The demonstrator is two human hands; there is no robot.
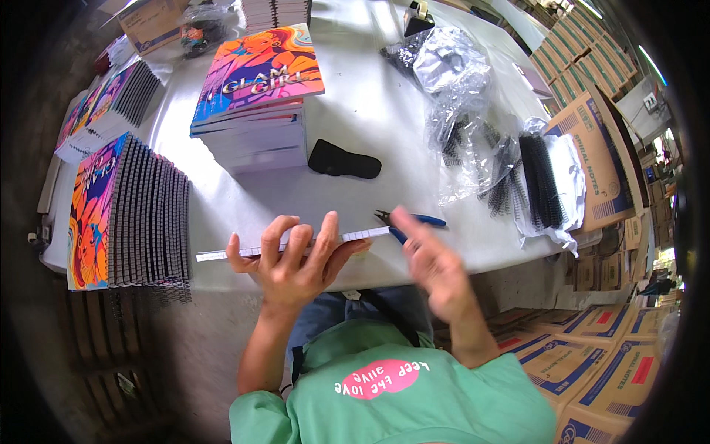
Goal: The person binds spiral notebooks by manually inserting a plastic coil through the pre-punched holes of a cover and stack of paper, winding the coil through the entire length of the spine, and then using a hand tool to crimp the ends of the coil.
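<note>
My left hand (288,270) is closed around a thin notebook (214,256), held edge-up near the table's front edge. A row of punched holes runs along the edge facing up. My right hand (433,270) is at the notebook's right end, blurred by motion; whether it pinches anything is unclear. Just beyond it lie cutting pliers (429,220) with blue handles, partly hidden by the hand. A black sleeve-like object (344,160) rests farther back, beside a tall stack of colourful-covered notebooks (255,140) whose visible edges show no coils.
Coil-bound notebooks (148,214) stand stacked at the left edge, with another stack (111,111) behind. Clear plastic bags (462,111) and black spiral coils (543,181) lie at right, beside an open cardboard box (592,163). Cartons (577,362) fill the floor at right.
</note>
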